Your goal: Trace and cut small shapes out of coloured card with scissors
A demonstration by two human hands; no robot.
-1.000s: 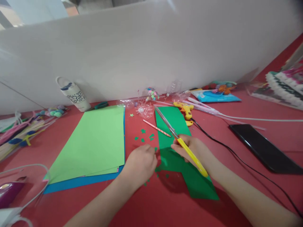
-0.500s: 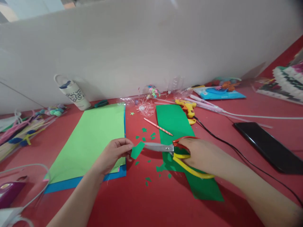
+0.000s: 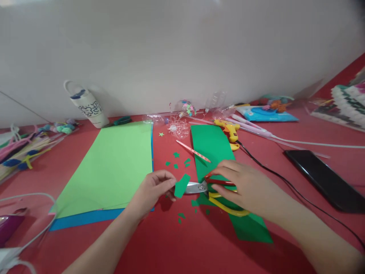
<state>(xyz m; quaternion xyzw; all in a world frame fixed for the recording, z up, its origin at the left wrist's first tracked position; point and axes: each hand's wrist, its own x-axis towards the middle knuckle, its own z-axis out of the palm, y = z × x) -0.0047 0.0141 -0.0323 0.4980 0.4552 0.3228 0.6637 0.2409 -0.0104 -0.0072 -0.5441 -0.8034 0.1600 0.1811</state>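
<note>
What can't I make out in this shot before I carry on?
- Head view: tips of the scissors, covered by the small green piece.
- Head view: middle of the large green sheet, partly behind the right hand and scissors.
- Head view: one end of the black phone, cut off by the right edge.
- Head view: markings on the blue packet, too small and blurred.

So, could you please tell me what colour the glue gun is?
The glue gun is yellow, seen best in the head view.
</note>
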